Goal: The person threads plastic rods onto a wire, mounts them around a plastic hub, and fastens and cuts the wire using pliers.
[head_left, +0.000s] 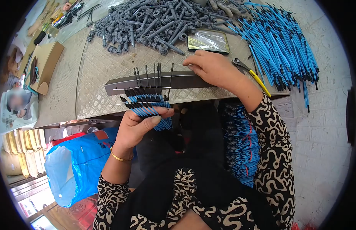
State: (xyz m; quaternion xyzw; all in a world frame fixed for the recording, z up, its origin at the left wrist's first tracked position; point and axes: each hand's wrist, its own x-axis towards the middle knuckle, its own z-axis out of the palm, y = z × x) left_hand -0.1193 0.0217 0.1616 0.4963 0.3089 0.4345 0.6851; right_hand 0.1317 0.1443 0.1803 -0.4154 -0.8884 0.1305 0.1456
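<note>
Near the middle of the frame, in the head view, I have the left hand [134,129] closed around a bunch of blue sticks [164,123] just off the near table edge; thumb and fingers press them side by side, black tips away from the body, which I judge keeps the row even and in sight; thin wires cross it, apparently to keep the sticks in order. Beyond, slim black pieces [171,74] rise across a dark bar [189,79]; I cannot tell whether it supports them. Right of centre, the right hand [216,69] reaches over the bar's right end, thumb and forefinger drawn close; I cannot tell whether they pinch anything; a tin of fine pins [208,41] lies just beyond, seemingly for easy reach; yellow-handled pliers [258,80] rest beside the forearm; grey fittings [162,23] heap along the top, loose blue rods [281,46] at upper right.
</note>
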